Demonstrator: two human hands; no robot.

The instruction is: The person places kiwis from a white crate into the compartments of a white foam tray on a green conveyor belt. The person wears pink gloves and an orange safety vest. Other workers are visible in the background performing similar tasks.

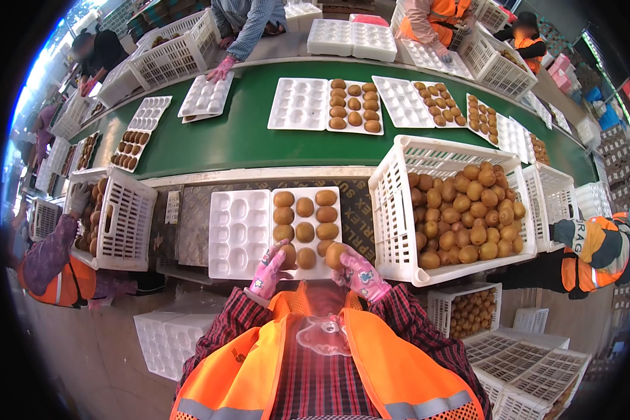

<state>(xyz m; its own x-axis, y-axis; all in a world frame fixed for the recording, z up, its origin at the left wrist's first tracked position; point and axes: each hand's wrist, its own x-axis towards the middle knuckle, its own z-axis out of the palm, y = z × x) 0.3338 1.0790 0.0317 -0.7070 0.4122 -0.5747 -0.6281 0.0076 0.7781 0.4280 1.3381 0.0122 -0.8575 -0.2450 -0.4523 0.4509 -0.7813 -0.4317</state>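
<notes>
A hinged white foam tray lies open before me. Its left half (239, 233) has bare hollows; its right half (276, 281) holds rows of brown kiwifruit (305, 232). My left hand (268, 270), in a pink flowered glove, has its fingers around a kiwifruit (289, 257) at the near left corner. My right hand (361, 273), gloved alike, grips another kiwifruit (336, 255) at the near right corner, over or beside the fruit there. To the right a white plastic crate (394, 210) is heaped with kiwifruit.
Beyond the bench runs a green conveyor belt (241, 152) carrying trays. A crate (128, 220) stands left, near a co-worker's gloved hand (79, 198). Across the belt, a co-worker's pink-gloved hand (221, 70) touches a tray. Stacked trays (170, 336) and crates (530, 367) stand behind me.
</notes>
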